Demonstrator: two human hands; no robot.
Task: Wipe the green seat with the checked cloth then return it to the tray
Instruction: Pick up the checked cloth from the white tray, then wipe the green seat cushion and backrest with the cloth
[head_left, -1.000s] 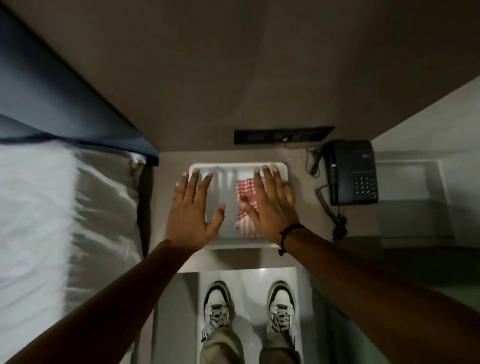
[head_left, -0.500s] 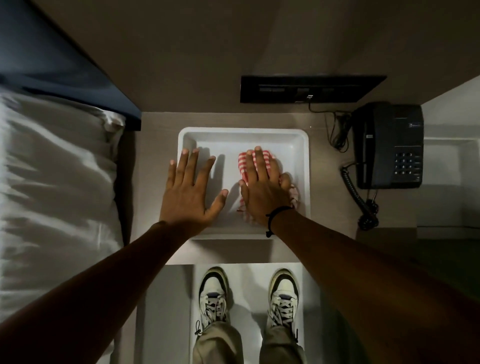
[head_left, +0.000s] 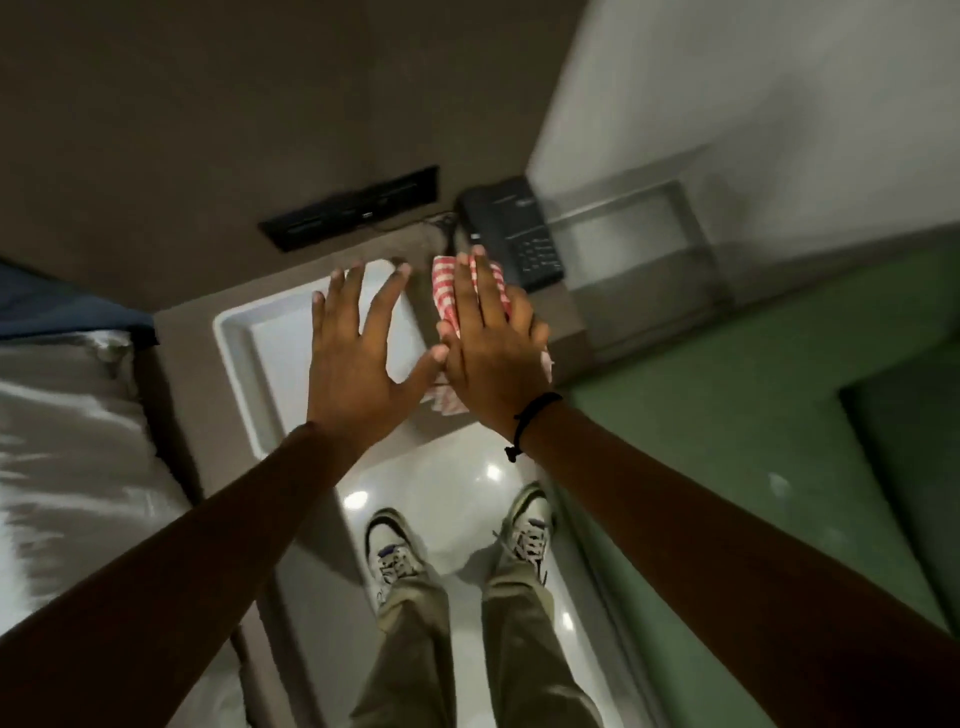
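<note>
The red-and-white checked cloth (head_left: 445, 296) hangs under my right hand (head_left: 493, 358), which grips it with the fingers stretched out flat. Cloth ends show past the fingertips and below the palm. Hand and cloth are over the right edge of the white tray (head_left: 244, 343), which stands on the brown bedside table. My left hand (head_left: 358, 364) hovers open above the tray with its fingers spread and holds nothing. The green seat (head_left: 727, 441) fills the right side of the view, to the right of my right arm.
A black telephone (head_left: 514, 228) stands just behind the cloth on the table. A dark socket panel (head_left: 348, 210) is on the wall behind the tray. A bed with white linen (head_left: 62, 441) lies at the left. My shoes (head_left: 389, 551) stand on the white floor.
My right hand has lifted the checked cloth out of the tray and carried it toward the right edge. The view has swung right, bringing the green seat into sight.
</note>
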